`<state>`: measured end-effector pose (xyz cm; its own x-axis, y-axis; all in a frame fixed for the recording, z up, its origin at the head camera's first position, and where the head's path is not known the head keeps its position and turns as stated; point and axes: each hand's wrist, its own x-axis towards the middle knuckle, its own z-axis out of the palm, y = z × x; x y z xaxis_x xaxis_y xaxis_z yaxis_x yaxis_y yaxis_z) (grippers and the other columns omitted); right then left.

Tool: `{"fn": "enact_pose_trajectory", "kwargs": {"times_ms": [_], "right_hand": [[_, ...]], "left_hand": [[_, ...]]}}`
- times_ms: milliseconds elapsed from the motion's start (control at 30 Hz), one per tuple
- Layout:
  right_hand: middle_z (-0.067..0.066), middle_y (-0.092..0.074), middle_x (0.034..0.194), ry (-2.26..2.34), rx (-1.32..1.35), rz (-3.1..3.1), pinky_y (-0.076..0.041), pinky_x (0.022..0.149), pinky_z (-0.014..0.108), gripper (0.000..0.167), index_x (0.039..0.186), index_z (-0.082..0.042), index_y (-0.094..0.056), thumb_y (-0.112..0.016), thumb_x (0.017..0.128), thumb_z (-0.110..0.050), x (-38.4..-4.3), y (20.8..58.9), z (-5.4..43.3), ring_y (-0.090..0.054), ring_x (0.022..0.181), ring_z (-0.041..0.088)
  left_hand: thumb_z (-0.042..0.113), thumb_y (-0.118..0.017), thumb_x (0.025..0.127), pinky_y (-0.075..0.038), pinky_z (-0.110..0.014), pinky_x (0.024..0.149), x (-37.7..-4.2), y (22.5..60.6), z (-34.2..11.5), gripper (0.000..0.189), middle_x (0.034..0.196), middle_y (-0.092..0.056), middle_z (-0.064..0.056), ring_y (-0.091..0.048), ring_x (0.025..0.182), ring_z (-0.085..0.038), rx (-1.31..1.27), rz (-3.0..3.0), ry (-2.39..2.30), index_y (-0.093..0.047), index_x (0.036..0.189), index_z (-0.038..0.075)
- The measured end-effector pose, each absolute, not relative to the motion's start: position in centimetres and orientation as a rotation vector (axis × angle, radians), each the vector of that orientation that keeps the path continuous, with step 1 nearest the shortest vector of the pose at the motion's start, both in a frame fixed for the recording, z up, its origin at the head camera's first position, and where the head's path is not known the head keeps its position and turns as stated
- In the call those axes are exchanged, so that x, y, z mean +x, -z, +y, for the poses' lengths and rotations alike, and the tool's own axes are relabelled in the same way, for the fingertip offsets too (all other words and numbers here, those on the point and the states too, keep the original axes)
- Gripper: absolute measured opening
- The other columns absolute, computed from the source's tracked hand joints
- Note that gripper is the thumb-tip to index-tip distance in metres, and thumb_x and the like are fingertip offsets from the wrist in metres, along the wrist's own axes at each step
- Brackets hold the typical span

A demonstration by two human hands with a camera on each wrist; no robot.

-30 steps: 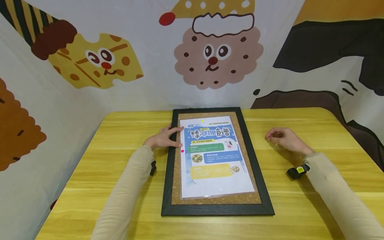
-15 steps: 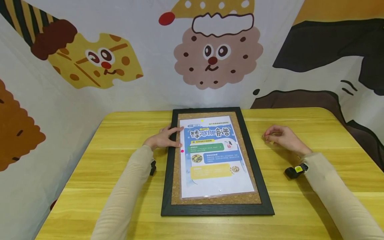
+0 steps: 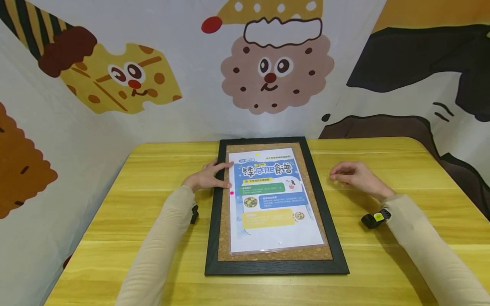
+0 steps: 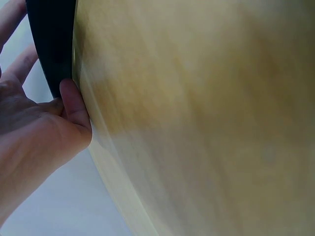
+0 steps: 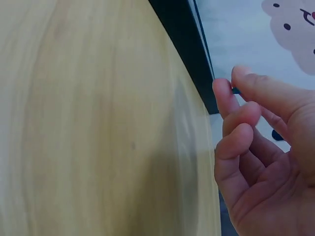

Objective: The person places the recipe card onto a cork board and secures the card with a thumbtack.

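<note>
A black-framed cork board lies on the wooden table, with a printed poster in a clear sleeve on it. Pink and yellow pin heads dot the poster's edges. My left hand reaches over the left frame bar, thumb and index finger spread straight onto the poster's left edge. In the left wrist view, a bent finger rests against the frame's side. My right hand hovers right of the board, thumb and fingertip pinching a small dark green thing, mostly hidden.
The yellow wood-grain table extends on both sides of the board. Behind it hangs a white cloth with cartoon prints. A black wrist camera sits on the right wrist.
My right hand has drifted a little left, nearer the board's right frame bar. The left hand, the board and the poster stay in place.
</note>
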<state>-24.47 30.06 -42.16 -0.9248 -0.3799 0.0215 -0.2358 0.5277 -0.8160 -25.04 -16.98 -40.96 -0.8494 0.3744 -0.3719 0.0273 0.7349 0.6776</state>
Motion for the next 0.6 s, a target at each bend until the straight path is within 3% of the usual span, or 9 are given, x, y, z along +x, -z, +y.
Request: {"fn": "enact_pose_trajectory", "kwargs": {"times_ms": [233,600], "right_hand": [[0.012,-0.069,0.104,1.298,-0.52,2.609,-0.047,0.06,0.027,0.027,0.107,-0.004,-0.072,-0.068,0.092,-0.026,-24.1,41.7,29.0,-0.057,0.077,0.023],[0.017,-0.068,0.101,1.337,-0.616,2.565,-0.049,0.059,0.026,0.023,0.111,0.002,-0.07,-0.066,0.093,-0.012,-23.8,41.7,27.7,-0.059,0.074,0.02]], "left_hand": [[0.034,-0.073,0.086,-0.01,-0.065,0.107,-25.0,41.0,-17.1,0.084,0.158,0.01,-0.022,0.008,0.142,-0.044,0.317,2.449,-0.938,-0.026,0.155,0.022],[0.034,-0.074,0.086,-0.012,-0.065,0.107,-25.0,41.0,-17.0,0.083,0.158,0.009,-0.022,0.006,0.142,-0.044,0.317,2.448,-0.939,-0.027,0.154,0.024]]}}
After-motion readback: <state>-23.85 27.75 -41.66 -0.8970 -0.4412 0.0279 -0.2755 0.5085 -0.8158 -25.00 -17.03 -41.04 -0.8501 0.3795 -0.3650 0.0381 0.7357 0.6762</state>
